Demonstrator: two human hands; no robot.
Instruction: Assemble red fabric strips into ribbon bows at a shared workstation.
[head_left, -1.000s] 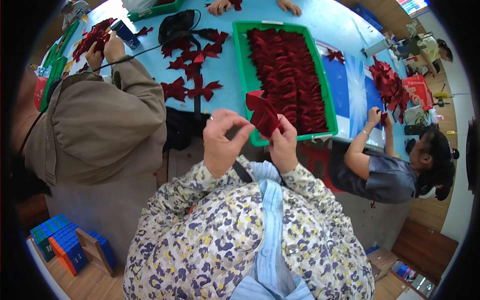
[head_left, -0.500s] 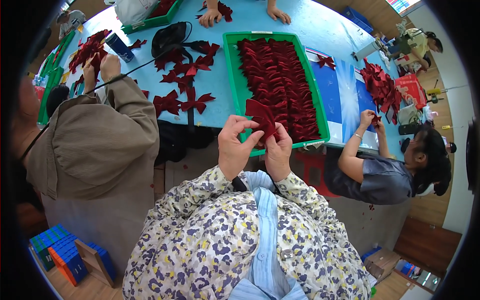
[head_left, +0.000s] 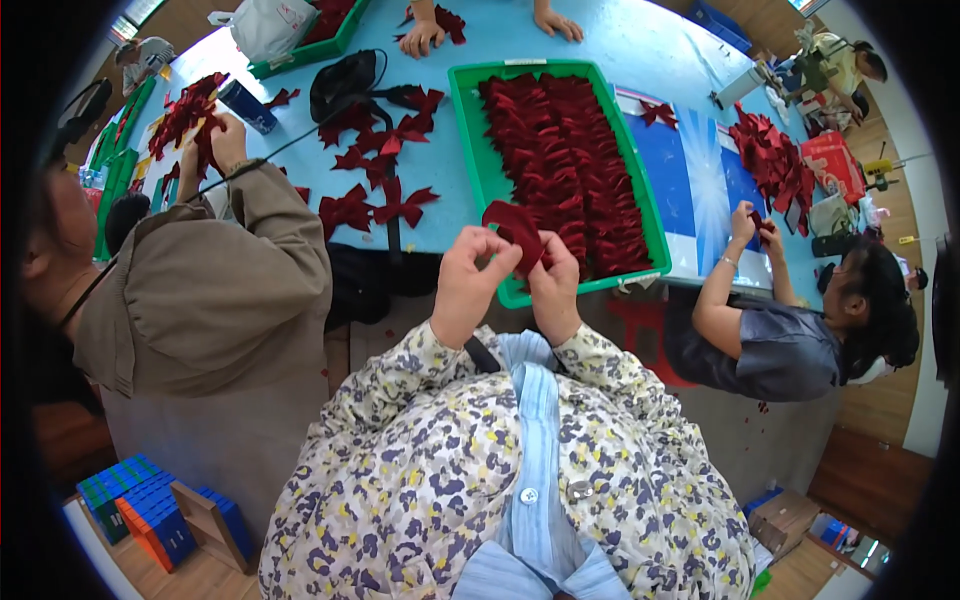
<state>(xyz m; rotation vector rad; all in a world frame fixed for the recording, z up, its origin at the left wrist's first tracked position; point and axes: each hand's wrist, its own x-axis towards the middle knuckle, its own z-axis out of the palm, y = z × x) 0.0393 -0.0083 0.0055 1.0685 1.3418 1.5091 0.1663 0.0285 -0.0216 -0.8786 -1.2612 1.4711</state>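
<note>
Since the earlier frame both hands have drawn nearer the body, the left hand (head_left: 468, 283) and right hand (head_left: 553, 290) pinching a dark red fabric piece (head_left: 517, 228) over the green tray's (head_left: 470, 130) near edge; it looks light, limp, best gripped along its folded edges.

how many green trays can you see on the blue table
3: one green tray full of dark red fabric pieces ahead of the hands, one at the far edge, one at the left rim. Others may be hidden.
</note>
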